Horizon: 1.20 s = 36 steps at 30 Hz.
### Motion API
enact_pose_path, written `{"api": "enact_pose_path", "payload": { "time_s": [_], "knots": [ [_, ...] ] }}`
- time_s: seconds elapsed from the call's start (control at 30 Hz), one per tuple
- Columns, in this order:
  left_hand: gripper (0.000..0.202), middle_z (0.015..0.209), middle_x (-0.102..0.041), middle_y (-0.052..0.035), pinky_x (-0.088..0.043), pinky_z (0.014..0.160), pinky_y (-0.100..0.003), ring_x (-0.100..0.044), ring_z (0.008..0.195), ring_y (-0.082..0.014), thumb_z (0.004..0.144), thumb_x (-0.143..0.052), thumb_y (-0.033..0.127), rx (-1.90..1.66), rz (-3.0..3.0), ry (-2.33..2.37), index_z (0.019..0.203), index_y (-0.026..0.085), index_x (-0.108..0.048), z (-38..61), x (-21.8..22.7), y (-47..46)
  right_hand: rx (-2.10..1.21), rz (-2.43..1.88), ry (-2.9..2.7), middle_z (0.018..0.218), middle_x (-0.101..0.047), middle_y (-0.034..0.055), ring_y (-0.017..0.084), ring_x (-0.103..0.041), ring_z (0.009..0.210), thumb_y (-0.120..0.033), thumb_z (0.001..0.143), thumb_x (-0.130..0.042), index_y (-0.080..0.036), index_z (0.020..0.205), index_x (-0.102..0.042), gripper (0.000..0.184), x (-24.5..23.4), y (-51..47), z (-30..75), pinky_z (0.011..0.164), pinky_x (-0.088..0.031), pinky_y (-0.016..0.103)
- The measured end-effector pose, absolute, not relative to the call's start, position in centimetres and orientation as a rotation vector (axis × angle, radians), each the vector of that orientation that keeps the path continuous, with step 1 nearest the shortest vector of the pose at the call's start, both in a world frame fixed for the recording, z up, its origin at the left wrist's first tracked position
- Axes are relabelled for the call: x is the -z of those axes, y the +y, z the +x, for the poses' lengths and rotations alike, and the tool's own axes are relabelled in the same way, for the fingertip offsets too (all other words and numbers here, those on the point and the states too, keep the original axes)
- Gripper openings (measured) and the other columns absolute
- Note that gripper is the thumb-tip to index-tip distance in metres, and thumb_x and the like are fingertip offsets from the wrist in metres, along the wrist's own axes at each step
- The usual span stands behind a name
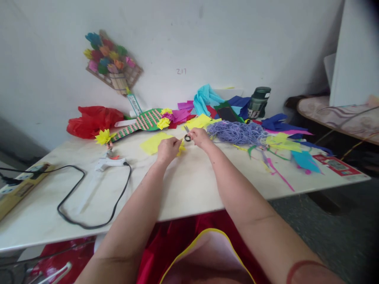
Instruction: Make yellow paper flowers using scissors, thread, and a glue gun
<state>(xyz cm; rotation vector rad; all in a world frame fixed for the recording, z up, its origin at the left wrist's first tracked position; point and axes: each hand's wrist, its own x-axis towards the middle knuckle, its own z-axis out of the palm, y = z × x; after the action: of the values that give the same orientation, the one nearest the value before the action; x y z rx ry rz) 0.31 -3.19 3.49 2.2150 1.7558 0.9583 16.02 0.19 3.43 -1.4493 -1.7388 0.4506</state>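
Note:
My left hand (167, 150) is closed on a small folded piece of yellow paper (181, 148) above the white table (183, 185). My right hand (200, 137) grips the black handles of a small pair of scissors (186, 134), whose blades point away from me. The two hands are close together, near a flat yellow paper sheet (153, 142) lying on the table.
A white glue gun (108, 162) with a black cord (89, 205) lies at left, beside a power strip (20, 181). Purple yarn (237, 132), coloured paper scraps, a green striped paddle with paper flowers (142, 121), red paper (93, 120) and a dark bottle (258, 101) crowd the back.

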Motion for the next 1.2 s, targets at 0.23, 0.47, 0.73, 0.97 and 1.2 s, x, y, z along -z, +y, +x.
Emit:
{"api": "enact_pose_path", "payload": {
  "time_s": [0.23,0.47,0.73,0.97,1.2],
  "knots": [
    [0.033,0.064,-0.066,-0.0049,-0.033,0.056,-0.024,-0.056,0.064,-0.0158,0.078,-0.044,0.042,-0.958,2.212,1.755,0.069,0.019,-0.066,0.2,-3.4,-3.1,-1.019,-1.186,-1.378,0.065,-0.060,0.0013,0.006,-0.048,0.047,-0.014,0.081,-0.045,-0.011,0.084,-0.060,0.016,-4.5,-0.8,15.9,0.041,-0.041,0.017],
    [0.034,0.067,-0.067,-0.0056,-0.035,0.057,-0.025,-0.058,0.067,-0.0165,0.079,-0.044,0.042,-0.942,2.194,1.797,0.074,0.019,-0.068,0.3,-3.6,-3.2,-1.219,-0.999,-1.227,0.063,-0.063,0.0021,0.005,-0.049,0.045,-0.020,0.078,-0.056,-0.011,0.077,-0.060,0.010,-4.5,-0.9,16.3,0.041,-0.042,0.016],
    [0.035,0.069,-0.068,-0.0059,-0.035,0.058,-0.025,-0.059,0.069,-0.0168,0.079,-0.044,0.045,-0.961,2.208,1.790,0.075,0.020,-0.068,0.2,-3.4,-3.1,-1.086,-1.088,-1.236,0.056,-0.059,-0.0016,0.005,-0.045,0.041,-0.018,0.077,-0.056,-0.014,0.067,-0.054,0.011,-4.2,-0.6,16.4,0.041,-0.040,0.016],
    [0.034,0.071,-0.068,-0.0062,-0.037,0.059,-0.025,-0.059,0.069,-0.0170,0.078,-0.046,0.045,-1.008,2.168,1.780,0.078,0.019,-0.068,0.3,-3.6,-3.2,-0.547,-1.482,-1.558,0.058,-0.060,0.0030,0.010,-0.053,0.052,-0.033,0.085,-0.040,-0.016,0.062,-0.055,0.032,-4.7,-0.7,16.7,0.053,-0.042,0.021],
    [0.031,0.073,-0.069,-0.0051,-0.037,0.059,-0.024,-0.060,0.071,-0.0164,0.076,-0.048,0.043,-1.027,2.157,1.797,0.080,0.019,-0.068,0.3,-3.7,-3.2,-0.081,-1.851,-1.625,0.105,-0.064,0.0144,0.024,-0.058,0.098,-0.026,0.080,-0.052,-0.016,0.092,-0.066,0.021,-4.5,-0.5,17.2,0.075,-0.043,0.030]
  ]
}}
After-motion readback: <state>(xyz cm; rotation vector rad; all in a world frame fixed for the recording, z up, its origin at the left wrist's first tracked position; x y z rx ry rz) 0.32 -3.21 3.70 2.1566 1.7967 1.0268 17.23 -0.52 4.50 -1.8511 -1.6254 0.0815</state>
